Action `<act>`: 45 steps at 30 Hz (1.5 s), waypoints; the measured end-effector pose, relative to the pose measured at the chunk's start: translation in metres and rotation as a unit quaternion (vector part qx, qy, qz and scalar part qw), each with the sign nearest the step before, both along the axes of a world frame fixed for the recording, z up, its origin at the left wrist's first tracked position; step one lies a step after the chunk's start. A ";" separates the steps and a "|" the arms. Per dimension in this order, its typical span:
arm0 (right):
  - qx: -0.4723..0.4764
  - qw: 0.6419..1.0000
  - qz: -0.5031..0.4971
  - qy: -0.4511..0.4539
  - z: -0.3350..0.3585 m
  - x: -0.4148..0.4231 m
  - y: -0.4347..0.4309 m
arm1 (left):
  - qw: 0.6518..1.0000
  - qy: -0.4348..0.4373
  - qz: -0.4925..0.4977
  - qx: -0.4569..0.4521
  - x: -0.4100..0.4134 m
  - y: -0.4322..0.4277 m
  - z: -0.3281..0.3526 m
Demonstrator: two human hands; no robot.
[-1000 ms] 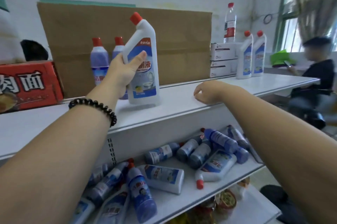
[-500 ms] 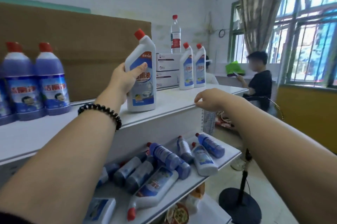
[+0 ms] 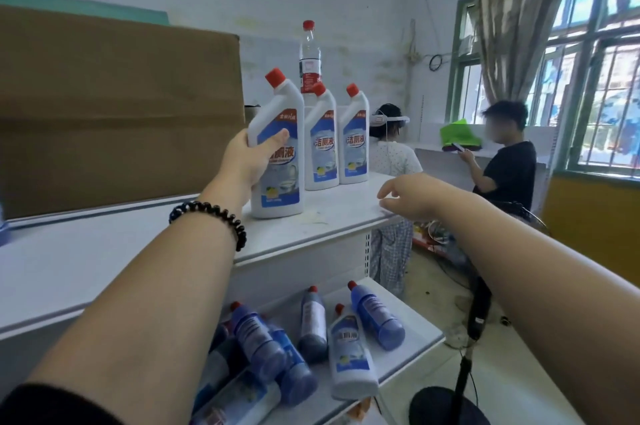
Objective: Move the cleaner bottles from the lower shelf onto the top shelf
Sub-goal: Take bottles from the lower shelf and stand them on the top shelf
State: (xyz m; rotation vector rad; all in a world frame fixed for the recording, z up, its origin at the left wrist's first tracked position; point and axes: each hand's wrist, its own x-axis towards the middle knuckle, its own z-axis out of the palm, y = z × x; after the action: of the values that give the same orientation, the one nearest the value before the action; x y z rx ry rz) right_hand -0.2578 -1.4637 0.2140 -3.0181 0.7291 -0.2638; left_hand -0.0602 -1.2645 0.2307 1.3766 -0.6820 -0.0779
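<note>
lower centre of frame: lower shelf [image 3: 419, 331], white, carries a loose heap of cleaner bottles lying on their sides. several blue bottles [image 3: 377, 319] with red caps, some stacked on each other toward the lower left. one white bottle [image 3: 349, 355] lies among them, cap pointing away, base near the shelf's front edge. contents not readable through the plastic.

lower right: dark round stand base [image 3: 446, 407] with a pole, on the floor beside the shelving.

mid frame: top shelf [image 3: 104, 251], white, runs from left edge to centre right. left hand [image 3: 249, 161], bead bracelet [image 3: 211, 213] on its wrist, grips a held white cleaner bottle [image 3: 282, 189], thumb across the blue label, fingers wrapped behind. bottle upright, red cap up, base at the shelf surface; cannot tell whether its weight is set down. right hand [image 3: 412, 196] is over the front right corner of the top shelf, fingers loosely curled, holding nothing; contact with the shelf edge unclear.

just behind the held bottle: two standing white bottles [image 3: 323, 147], side by side, upright on the top shelf, near its right end. behind them a clear bottle [image 3: 310, 57] with a red cap and red label, raised higher; what it stands on is hidden.

left, at the shelf's back: a large brown cardboard sheet [image 3: 114, 106], upright.

far right: two people [image 3: 509, 168], a curtain [image 3: 512, 16] and a barred window [image 3: 606, 78].
</note>
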 end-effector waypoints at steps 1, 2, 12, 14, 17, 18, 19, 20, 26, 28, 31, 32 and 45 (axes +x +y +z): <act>0.001 1.000 0.001 -0.002 0.000 0.008 -0.008 | 1.000 -0.001 0.005 0.006 0.006 -0.007 0.002; 0.001 1.000 0.002 -0.004 0.000 0.015 -0.014 | 1.000 -0.002 0.009 0.011 0.012 -0.013 0.004; 0.002 1.000 0.015 -0.015 0.000 0.080 -0.065 | 0.999 0.039 0.010 0.010 0.075 -0.061 0.004; 0.005 1.000 0.021 -0.017 -0.002 0.090 -0.071 | 0.999 0.040 -0.007 0.010 0.078 -0.064 0.006; 0.010 0.999 0.028 -0.013 -0.009 0.098 -0.080 | 0.999 0.040 -0.016 0.004 0.082 -0.068 0.005; 0.012 0.999 0.032 -0.011 -0.011 0.100 -0.082 | 0.999 0.039 -0.018 0.003 0.081 -0.069 0.005; 0.014 0.999 0.038 -0.011 -0.013 0.100 -0.083 | 0.999 0.038 -0.021 0.003 0.079 -0.069 0.005; 0.016 0.999 0.043 -0.013 -0.015 0.101 -0.084 | 0.999 0.037 -0.025 0.004 0.079 -0.070 0.005; 0.030 0.997 0.070 -0.024 -0.018 0.104 -0.093 | 0.998 0.052 -0.021 -0.010 0.073 -0.072 0.005; 0.033 0.996 0.073 -0.031 -0.019 0.103 -0.095 | 0.998 0.056 -0.008 -0.004 0.070 -0.071 0.005; 0.031 0.997 0.070 -0.029 -0.018 0.101 -0.093 | 0.996 0.084 0.014 0.022 0.065 -0.069 0.006; 0.030 0.997 0.069 -0.024 -0.018 0.101 -0.092 | 0.994 0.091 0.021 0.053 0.062 -0.067 0.005; -0.016 0.991 0.127 0.042 -0.010 0.074 -0.024 | 0.725 -0.158 0.155 0.652 -0.028 0.010 -0.027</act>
State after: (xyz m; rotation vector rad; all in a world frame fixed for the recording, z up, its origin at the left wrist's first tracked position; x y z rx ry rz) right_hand -0.1834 -1.4880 0.2044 -3.1244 0.3396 -0.1441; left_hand -0.0880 -1.2550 0.2040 2.9255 -0.6553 -0.0514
